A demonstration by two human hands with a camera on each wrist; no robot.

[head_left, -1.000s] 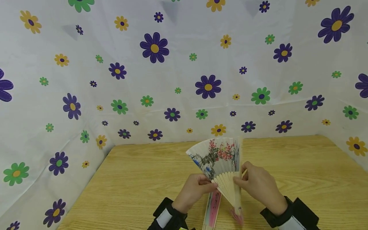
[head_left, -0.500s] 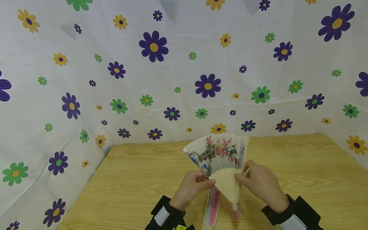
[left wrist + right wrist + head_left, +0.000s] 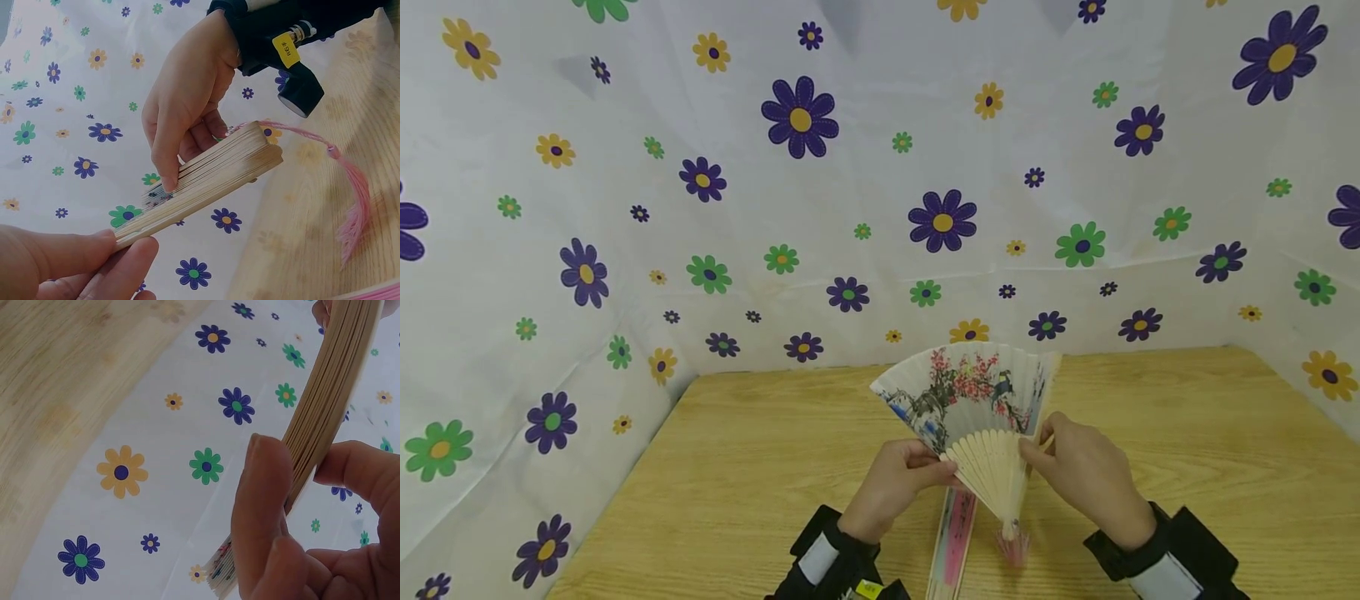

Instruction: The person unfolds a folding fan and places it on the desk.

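Note:
A folding fan (image 3: pixel 970 392) with pale wooden ribs is spread partway, held up over the table with its pivot end toward me. Its white leaf carries red blossoms, dark branches and a bird. My left hand (image 3: pixel 898 483) pinches the left outer rib between thumb and fingers. On the opposite side, my right hand (image 3: pixel 1088 475) grips the right edge, thumb on the front. Both wrist views catch the ribs (image 3: pixel 212 175) nearly edge-on, stacked in a thick bundle. From the pivot hangs a pink tassel (image 3: pixel 1013 548), seen in full in the left wrist view.
Under the fan, a long narrow pink-and-pale-blue piece with light edges (image 3: pixel 953 542) lies on the wood-grain table (image 3: pixel 737 467). A white flower-print cloth (image 3: pixel 850 200) rises behind the table and along both sides.
The fan has spread wider: its right edge has swung outward with my right hand, and more blossoms and the bird show. Both hands have risen slightly in view, the left shifting a little left.

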